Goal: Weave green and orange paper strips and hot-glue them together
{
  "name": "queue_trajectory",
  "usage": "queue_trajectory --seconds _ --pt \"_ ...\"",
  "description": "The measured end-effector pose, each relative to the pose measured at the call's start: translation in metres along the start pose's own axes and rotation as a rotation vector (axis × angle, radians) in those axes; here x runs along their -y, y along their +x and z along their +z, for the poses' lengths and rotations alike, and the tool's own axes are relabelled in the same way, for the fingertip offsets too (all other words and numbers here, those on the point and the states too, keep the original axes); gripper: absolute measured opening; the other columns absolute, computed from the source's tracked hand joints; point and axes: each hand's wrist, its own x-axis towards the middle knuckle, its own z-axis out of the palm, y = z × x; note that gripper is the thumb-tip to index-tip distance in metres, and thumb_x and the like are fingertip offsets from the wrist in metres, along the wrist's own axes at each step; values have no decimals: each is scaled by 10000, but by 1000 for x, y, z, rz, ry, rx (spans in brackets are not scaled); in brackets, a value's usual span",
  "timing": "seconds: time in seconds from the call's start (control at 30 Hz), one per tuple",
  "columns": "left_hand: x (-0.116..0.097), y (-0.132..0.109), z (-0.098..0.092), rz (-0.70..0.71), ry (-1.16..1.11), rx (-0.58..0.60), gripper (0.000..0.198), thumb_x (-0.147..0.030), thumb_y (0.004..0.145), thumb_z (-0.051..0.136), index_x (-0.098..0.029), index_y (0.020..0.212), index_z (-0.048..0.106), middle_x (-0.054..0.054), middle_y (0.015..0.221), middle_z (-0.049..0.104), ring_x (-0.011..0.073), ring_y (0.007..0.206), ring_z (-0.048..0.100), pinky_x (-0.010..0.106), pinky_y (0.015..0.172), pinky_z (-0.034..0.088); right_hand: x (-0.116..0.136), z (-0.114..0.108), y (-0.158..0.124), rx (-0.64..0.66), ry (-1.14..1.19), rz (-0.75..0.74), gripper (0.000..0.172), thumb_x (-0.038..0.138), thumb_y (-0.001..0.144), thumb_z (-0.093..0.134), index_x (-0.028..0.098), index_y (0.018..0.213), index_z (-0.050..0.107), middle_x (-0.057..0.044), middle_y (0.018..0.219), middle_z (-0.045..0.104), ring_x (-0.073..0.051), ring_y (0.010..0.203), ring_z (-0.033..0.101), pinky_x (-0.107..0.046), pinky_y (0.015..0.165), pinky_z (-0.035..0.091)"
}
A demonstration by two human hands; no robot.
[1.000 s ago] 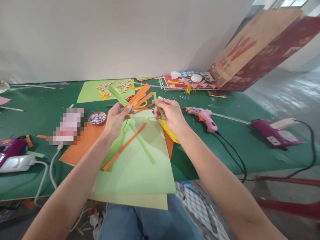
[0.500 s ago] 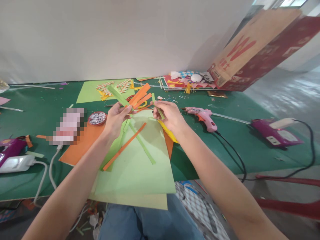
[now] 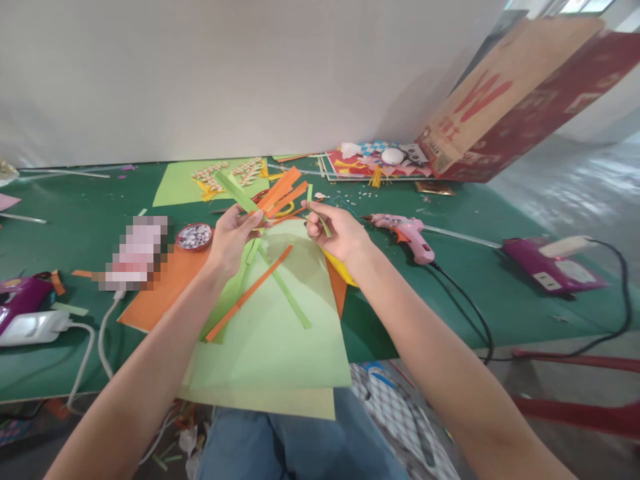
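My left hand (image 3: 235,233) is closed on a crossed bunch of paper strips. Orange strips (image 3: 284,188) fan out to the upper right of it, and a green strip (image 3: 234,189) points to the upper left. To its right, my right hand (image 3: 337,227) pinches a short green paper strip (image 3: 324,223) between thumb and fingers, apart from the bunch. Under both hands lie light green paper sheets (image 3: 300,347). A loose orange strip (image 3: 250,293) and a long green strip (image 3: 287,287) rest on them.
Right of my hands lies a pink glue gun (image 3: 407,233) with a black cord, near a purple device (image 3: 555,267). A red dish (image 3: 195,237) and blurred-out phone (image 3: 137,253) sit at left. A paper bag (image 3: 500,100) leans at back right; scissors with yellow handles (image 3: 286,212) lie behind the strips.
My right hand has shifted slightly to the right with its green strip, whose angle has changed a little. The orange strips' ends moved slightly right; my left hand stays in place.
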Motion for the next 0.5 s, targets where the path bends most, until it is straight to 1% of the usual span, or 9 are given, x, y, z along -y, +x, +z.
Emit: queue_trajectory --seconds 0.1,0.2,0.33,0.43,0.5 --pt "0 0 0 0 -11 -1 223 -276 684 744 -179 754 556 -6 685 669 137 682 670 212 566 467 1 -1 0 15 43 3 201 132 895 490 123 765 643 70 433 476 -28 376 408 -143 398 334" --pt "0 0 0 2 -11 3 244 -290 675 755 -179 755 553 1 701 679 141 689 672 217 568 465 1 -1 -1 14 2 -39 173 155 877 522 126 763 648 69 440 483 -31 383 425 -148 406 340" --pt "0 0 0 1 10 -6 264 -307 674 757 -179 748 538 5 704 687 144 693 677 216 572 468 -1 -1 -2 18 -129 -132 156 185 850 544 138 742 646 58 451 509 -45 392 456 -172 413 342" --pt "-2 -1 1 3 30 -5 258 -308 678 750 -179 751 538 6 707 692 141 689 678 209 565 464 -4 1 -3 -3 -247 -205 164 153 833 533 146 699 627 51 444 519 -58 382 463 -196 426 351" --pt "-2 -2 1 2 49 1 250 -312 683 743 -181 755 543 12 725 700 142 696 680 206 562 460 -6 2 -4 -6 -348 -287 163 137 819 532 155 680 614 50 436 518 -65 372 459 -210 428 346"
